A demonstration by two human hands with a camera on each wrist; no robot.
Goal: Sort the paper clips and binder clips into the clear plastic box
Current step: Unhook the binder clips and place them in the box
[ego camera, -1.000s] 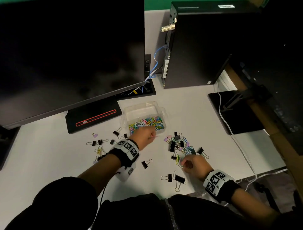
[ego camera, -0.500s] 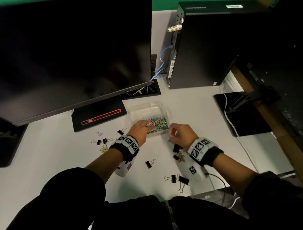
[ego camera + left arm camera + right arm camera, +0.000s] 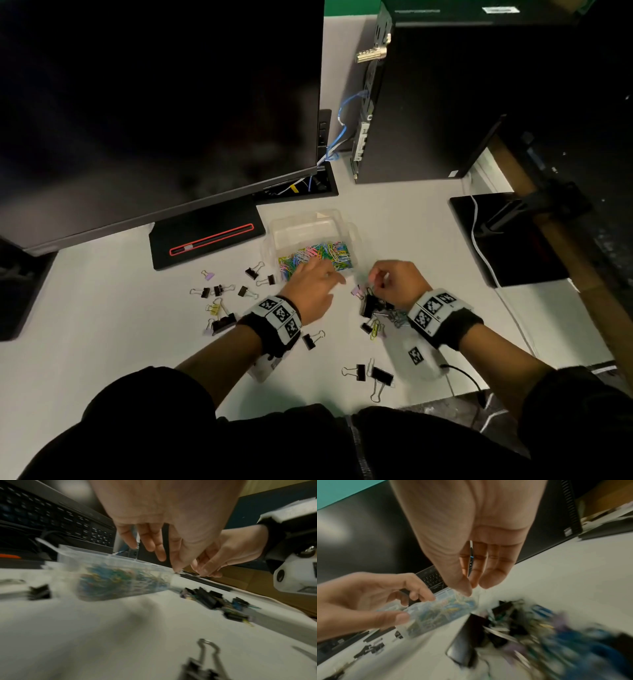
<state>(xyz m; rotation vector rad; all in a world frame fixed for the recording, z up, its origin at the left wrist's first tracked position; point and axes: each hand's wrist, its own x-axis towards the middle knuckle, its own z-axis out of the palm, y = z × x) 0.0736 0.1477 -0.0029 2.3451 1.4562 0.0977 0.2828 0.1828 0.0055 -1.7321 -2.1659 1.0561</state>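
Hands are shown at the near edge of the clear plastic box [image 3: 310, 229], which stands on the white worktop [image 3: 102, 342] in front of a monitor base [image 3: 205, 236]. The box's near compartment is filled with coloured paper clips [image 3: 315, 255]; its far compartment appears empty. The left hand [image 3: 313, 282] is held with fingers loosely spread, thumb and fingertips touching the box wall and nothing gripped. The right hand [image 3: 394, 279] is seen with fingertips drawn together above a mixed heap of clips [image 3: 376, 308] just right of the box; whether a clip is pinched cannot be told. Black binder clips [image 3: 219, 291] are scattered left of the box, and more [image 3: 373, 373] lie nearer the body.

Risks, as judged: the light box could be pushed or tipped by the left fingers, and its clips spilled. Clips in the heap appear entangled, so several could be lifted together and dropped short of the box. A binder clip could be placed among the paper clips, since only one compartment is in use.

Differences between views: the layout and both clip groups are given only by the head view. Left fingertips [image 3: 150, 543] over the box rim are shown by the left wrist view. The left thumb [image 3: 397, 618] against the box wall, and the closed right fingertips [image 3: 471, 582], are shown by the right wrist view, though the heap is blurred there.
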